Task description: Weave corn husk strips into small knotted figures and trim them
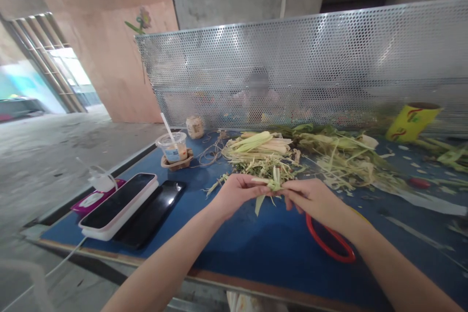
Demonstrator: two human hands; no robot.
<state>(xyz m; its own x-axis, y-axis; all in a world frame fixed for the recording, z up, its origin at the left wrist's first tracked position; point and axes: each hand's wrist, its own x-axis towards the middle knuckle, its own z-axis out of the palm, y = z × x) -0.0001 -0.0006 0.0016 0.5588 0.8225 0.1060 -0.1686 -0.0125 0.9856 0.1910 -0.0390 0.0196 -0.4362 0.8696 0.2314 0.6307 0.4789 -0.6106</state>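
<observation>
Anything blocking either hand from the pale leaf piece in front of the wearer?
Nothing visible. The left hand and right hand both have fingers on the leaf piece. The red loop is by the right wrist and the leaf pile lies beyond; neither comes between.

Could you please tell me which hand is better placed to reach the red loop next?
Probably the right hand: the red loop lies close by its wrist, while the left hand is farther off. Both hold the pale green strip, so the right would have to let go first.
</observation>
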